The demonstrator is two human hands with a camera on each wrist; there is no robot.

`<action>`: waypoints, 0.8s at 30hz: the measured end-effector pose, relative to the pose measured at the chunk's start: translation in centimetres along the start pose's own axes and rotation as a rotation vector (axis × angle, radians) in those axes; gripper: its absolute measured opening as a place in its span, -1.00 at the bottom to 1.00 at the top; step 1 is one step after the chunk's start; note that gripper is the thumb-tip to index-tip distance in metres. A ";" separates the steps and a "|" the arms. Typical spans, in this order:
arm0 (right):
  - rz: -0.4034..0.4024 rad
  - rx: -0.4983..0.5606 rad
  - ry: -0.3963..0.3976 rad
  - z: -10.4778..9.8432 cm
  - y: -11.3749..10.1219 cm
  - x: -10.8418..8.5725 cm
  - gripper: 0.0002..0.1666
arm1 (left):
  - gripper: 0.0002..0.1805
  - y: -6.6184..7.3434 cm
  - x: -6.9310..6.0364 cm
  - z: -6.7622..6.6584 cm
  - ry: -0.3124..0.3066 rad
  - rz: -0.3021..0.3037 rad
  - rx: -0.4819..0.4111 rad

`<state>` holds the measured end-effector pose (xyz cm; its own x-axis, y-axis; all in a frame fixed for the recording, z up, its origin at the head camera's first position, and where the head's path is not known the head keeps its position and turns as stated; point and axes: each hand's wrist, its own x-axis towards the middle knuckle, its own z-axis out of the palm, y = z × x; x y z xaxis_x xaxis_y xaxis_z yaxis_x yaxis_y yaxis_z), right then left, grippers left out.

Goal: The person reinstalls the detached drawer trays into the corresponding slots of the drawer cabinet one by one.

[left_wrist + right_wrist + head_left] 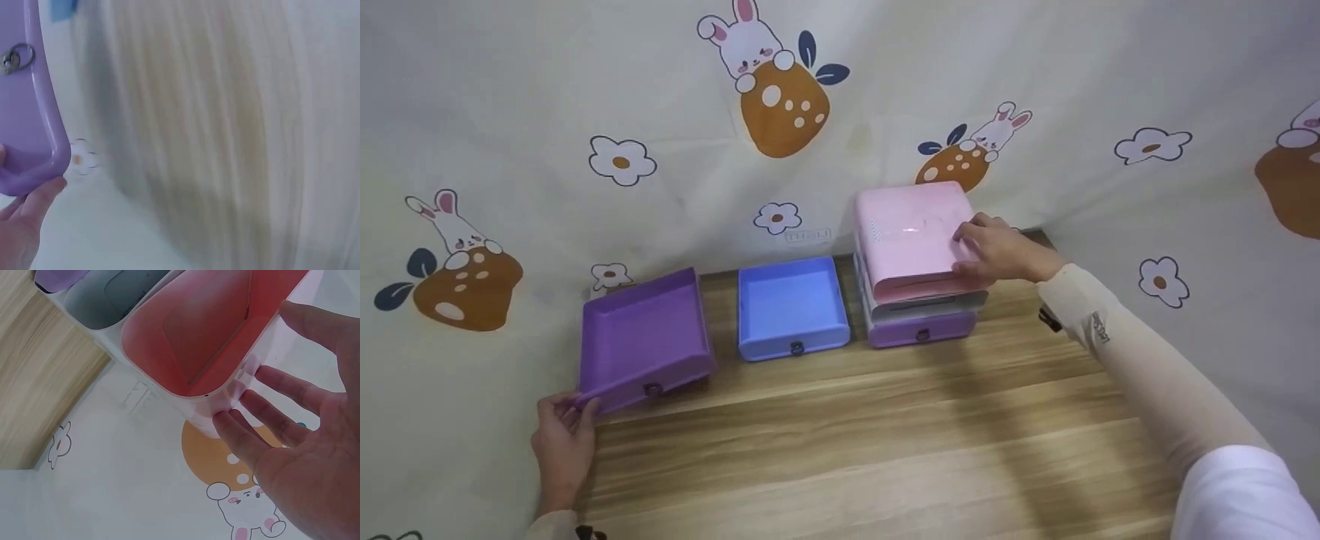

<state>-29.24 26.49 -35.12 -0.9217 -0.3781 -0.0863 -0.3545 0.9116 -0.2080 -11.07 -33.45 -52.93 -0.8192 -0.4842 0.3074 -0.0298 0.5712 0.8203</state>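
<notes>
My left hand [564, 444] pinches the near left corner of a purple drawer [645, 330]. That drawer is tilted, its right front side lifted off the table. In the left wrist view, fingertips [48, 194] touch the rounded corner of the drawer, which has a small ring pull [19, 59]. My right hand [997, 247] touches the right side of a pink drawer casing [915, 232] on top of a stack. In the right wrist view its extended fingers [242, 436] press the wall of the casing, whose front opening [197, 332] shows no drawer inside.
Below the pink casing sit a grey casing [926, 306] and a closed purple drawer [922, 330]. A blue drawer [793, 304] stands between the stack and the tilted drawer. Patterned cloth [675, 202] hangs behind and beside the wooden table [810, 450].
</notes>
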 end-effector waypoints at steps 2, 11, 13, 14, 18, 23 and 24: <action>-0.014 -0.009 0.011 0.0 0.1 -0.1 -0.41 | -0.64 1.4 -1.1 -0.4 0.005 0.056 -0.033; -0.019 0.006 0.003 0.0 0.2 -0.1 -0.40 | -0.71 7.8 -6.3 0.0 -0.161 0.074 -0.136; -0.016 0.003 -0.001 -0.1 0.2 -0.1 -0.39 | -0.71 8.8 -7.2 0.5 -0.215 0.118 -0.164; -0.013 0.004 -0.002 -0.1 0.1 -0.1 -0.39 | -0.70 9.2 -7.7 0.8 -0.241 0.138 -0.184; -0.021 0.000 -0.001 0.1 0.1 -0.1 -0.38 | -0.70 10.5 -9.7 2.3 -0.366 0.184 -0.258; -0.025 -0.009 -0.005 -0.1 0.0 -0.1 -0.38 | -0.71 11.6 -11.6 4.5 -0.506 0.226 -0.304; -0.024 -0.010 -0.008 -0.1 0.0 -0.2 -0.38 | -0.72 11.8 -11.9 5.0 -0.531 0.236 -0.314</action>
<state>-29.12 26.56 -34.99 -0.9119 -0.4007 -0.0891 -0.3777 0.9040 -0.2001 -4.52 -17.64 -49.26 -0.9569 0.0688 0.2821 0.2874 0.3630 0.8864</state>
